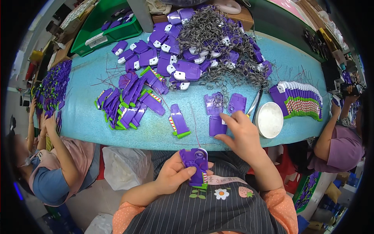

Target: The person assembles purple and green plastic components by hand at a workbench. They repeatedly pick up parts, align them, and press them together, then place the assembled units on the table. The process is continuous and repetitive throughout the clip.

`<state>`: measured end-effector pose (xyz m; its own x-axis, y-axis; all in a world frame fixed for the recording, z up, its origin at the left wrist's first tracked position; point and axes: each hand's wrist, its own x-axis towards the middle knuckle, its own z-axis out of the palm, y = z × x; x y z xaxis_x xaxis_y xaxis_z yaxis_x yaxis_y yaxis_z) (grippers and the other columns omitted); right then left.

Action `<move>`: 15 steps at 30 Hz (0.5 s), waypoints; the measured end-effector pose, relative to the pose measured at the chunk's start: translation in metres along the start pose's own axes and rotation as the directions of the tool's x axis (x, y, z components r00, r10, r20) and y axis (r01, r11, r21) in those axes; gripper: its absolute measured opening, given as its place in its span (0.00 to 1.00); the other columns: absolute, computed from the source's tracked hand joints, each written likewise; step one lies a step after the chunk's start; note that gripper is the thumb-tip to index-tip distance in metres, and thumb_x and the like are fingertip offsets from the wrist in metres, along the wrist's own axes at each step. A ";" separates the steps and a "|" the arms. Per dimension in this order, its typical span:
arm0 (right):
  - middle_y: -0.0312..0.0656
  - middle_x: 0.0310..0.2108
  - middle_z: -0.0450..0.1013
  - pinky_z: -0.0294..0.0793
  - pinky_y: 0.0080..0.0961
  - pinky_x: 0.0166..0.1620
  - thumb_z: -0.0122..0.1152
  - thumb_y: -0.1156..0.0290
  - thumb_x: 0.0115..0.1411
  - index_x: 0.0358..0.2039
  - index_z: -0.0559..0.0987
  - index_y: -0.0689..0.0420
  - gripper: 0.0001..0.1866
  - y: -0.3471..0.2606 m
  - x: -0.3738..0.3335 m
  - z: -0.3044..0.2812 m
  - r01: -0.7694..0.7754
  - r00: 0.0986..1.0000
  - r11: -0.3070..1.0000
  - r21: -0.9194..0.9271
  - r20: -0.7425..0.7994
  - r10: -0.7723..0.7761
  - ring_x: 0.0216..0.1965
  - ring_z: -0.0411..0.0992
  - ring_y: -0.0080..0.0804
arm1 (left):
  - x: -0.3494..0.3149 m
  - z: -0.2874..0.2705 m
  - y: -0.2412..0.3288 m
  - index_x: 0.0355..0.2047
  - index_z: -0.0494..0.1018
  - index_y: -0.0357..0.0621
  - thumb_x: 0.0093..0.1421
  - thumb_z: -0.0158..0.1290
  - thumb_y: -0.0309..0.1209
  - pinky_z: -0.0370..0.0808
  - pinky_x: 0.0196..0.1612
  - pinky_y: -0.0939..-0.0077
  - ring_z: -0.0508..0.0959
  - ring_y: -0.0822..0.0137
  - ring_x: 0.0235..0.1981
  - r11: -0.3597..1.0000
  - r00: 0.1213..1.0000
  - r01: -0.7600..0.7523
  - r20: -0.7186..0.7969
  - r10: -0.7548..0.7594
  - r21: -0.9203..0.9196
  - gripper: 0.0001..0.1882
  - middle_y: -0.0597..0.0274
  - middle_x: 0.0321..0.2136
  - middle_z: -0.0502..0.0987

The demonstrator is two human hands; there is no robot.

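left hand: your left hand (176, 173) sits low over your lap, palm turned inward, fingers wrapped round a purple plastic case (194, 163) with a green end; the thumb lies across its lower face.
held case: it stands roughly upright, just off the near edge of the turquoise table (296, 66), above your striped apron (202, 212).
right hand: your right hand (240, 134) reaches forward over the table edge, wrist bent, fingers loosely curled and holding nothing; the forefinger points left toward a flat purple piece (216, 125), and the fingertips touch it or hover just over it, you cannot tell which.
near the right hand: two more purple pieces (225, 103) lie just beyond, a white round lid (270, 119) just beside on the right.
further out: a heap of grey wire rings (222, 43) covers purple parts at the far side; a fan of finished cases (128, 103) lies to the left.
others: a person's arm (62, 156) at the left, another person's arm (327, 134) at the right.
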<state>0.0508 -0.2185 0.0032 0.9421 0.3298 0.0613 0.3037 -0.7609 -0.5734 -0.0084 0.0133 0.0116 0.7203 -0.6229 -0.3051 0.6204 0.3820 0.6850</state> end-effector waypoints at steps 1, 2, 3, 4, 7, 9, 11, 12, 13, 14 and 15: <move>0.45 0.33 0.66 0.70 0.27 0.32 0.69 0.64 0.43 0.45 0.72 0.60 0.28 -0.001 0.002 0.007 0.049 0.997 0.978 -0.204 -0.044 -0.059 0.34 0.68 0.37 | -0.003 0.001 -0.001 0.55 0.54 0.37 0.63 0.43 0.25 0.72 0.50 0.58 0.75 0.52 0.47 1.000 0.998 0.016 -0.064 -0.018 -0.025 0.21 0.38 0.47 0.69; 0.46 0.38 0.65 0.71 0.34 0.37 0.70 0.65 0.41 0.45 0.71 0.60 0.30 -0.006 0.002 0.009 -0.015 1.000 0.985 -0.173 0.015 0.018 0.40 0.67 0.42 | -0.002 0.001 -0.005 0.57 0.53 0.37 0.63 0.43 0.24 0.72 0.50 0.59 0.74 0.53 0.47 0.999 0.994 0.034 -0.098 -0.038 -0.039 0.22 0.40 0.48 0.70; 0.46 0.38 0.65 0.71 0.34 0.37 0.71 0.66 0.40 0.44 0.71 0.61 0.29 -0.007 0.002 0.008 -0.025 1.000 0.989 -0.149 -0.009 0.024 0.41 0.67 0.42 | -0.001 0.001 -0.006 0.57 0.52 0.37 0.63 0.43 0.24 0.72 0.51 0.59 0.74 0.53 0.47 0.999 0.993 0.044 -0.107 -0.046 -0.021 0.23 0.42 0.48 0.70; 0.46 0.39 0.65 0.71 0.34 0.37 0.71 0.67 0.40 0.42 0.71 0.61 0.28 -0.008 0.001 0.008 -0.033 0.999 0.992 -0.120 -0.027 0.030 0.41 0.67 0.43 | 0.000 0.000 -0.008 0.58 0.52 0.37 0.63 0.43 0.24 0.72 0.51 0.60 0.74 0.54 0.48 0.998 0.991 0.056 -0.122 -0.056 -0.007 0.23 0.43 0.48 0.70; 0.47 0.33 0.67 0.71 0.32 0.31 0.70 0.73 0.43 0.37 0.68 0.61 0.22 -0.004 -0.003 0.011 0.012 0.990 0.999 -0.031 -0.140 -0.016 0.31 0.70 0.44 | -0.001 0.000 -0.011 0.58 0.52 0.38 0.62 0.43 0.20 0.71 0.53 0.62 0.73 0.57 0.49 0.997 0.989 0.079 -0.127 -0.076 0.017 0.25 0.46 0.49 0.69; 0.47 0.29 0.68 0.71 0.29 0.27 0.68 0.74 0.47 0.35 0.68 0.62 0.19 0.001 -0.022 0.013 -0.024 0.988 0.995 0.098 -0.151 0.038 0.23 0.70 0.43 | 0.000 -0.003 -0.015 0.58 0.52 0.38 0.61 0.42 0.18 0.70 0.54 0.63 0.72 0.59 0.50 0.997 0.991 0.082 -0.108 -0.079 0.016 0.25 0.48 0.50 0.68; 0.44 0.26 0.69 0.68 0.21 0.23 0.63 0.79 0.51 0.34 0.67 0.61 0.13 -0.012 -0.032 0.002 -0.121 0.976 0.838 0.533 -0.089 0.197 0.17 0.67 0.29 | 0.002 -0.006 -0.020 0.59 0.52 0.38 0.60 0.42 0.17 0.70 0.54 0.64 0.71 0.61 0.51 0.997 0.994 0.071 -0.088 -0.070 0.012 0.26 0.50 0.51 0.68; 0.43 0.28 0.69 0.68 0.19 0.23 0.63 0.79 0.51 0.34 0.67 0.61 0.13 -0.018 -0.040 -0.003 -0.171 0.969 0.631 0.757 0.012 0.248 0.18 0.67 0.26 | 0.003 -0.007 -0.021 0.59 0.52 0.38 0.60 0.42 0.16 0.69 0.54 0.65 0.71 0.62 0.52 0.998 0.995 0.067 -0.076 -0.066 0.009 0.26 0.51 0.51 0.68; 0.43 0.31 0.69 0.67 0.17 0.23 0.62 0.80 0.52 0.34 0.68 0.61 0.12 -0.022 -0.043 -0.006 -0.214 0.955 0.363 0.907 0.117 0.271 0.19 0.67 0.22 | 0.005 -0.006 -0.021 0.59 0.52 0.37 0.59 0.42 0.16 0.69 0.54 0.66 0.71 0.63 0.52 0.997 0.995 0.076 -0.066 -0.074 0.025 0.27 0.52 0.51 0.68; 0.44 0.40 0.67 0.66 0.13 0.23 0.61 0.82 0.51 0.35 0.70 0.62 0.12 -0.027 -0.039 -0.006 -0.177 0.976 0.348 0.921 0.117 0.186 0.20 0.66 0.17 | 0.008 -0.003 -0.019 0.58 0.52 0.37 0.58 0.42 0.15 0.70 0.54 0.67 0.71 0.64 0.52 0.996 0.995 0.083 -0.056 -0.081 0.042 0.27 0.52 0.50 0.68; 0.45 0.41 0.66 0.66 0.13 0.23 0.61 0.82 0.51 0.35 0.70 0.62 0.12 -0.027 -0.035 0.000 -0.211 0.973 0.349 0.913 0.162 0.164 0.20 0.66 0.17 | 0.009 -0.002 -0.017 0.58 0.52 0.37 0.58 0.41 0.15 0.70 0.54 0.68 0.70 0.65 0.52 0.994 0.995 0.090 -0.048 -0.087 0.058 0.27 0.53 0.50 0.67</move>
<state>0.0096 -0.2095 0.0169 0.9435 0.2864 -0.1665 -0.2223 0.1749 -0.9591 -0.0117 0.0021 -0.0045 0.6773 -0.6208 -0.3949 0.6638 0.2841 0.6918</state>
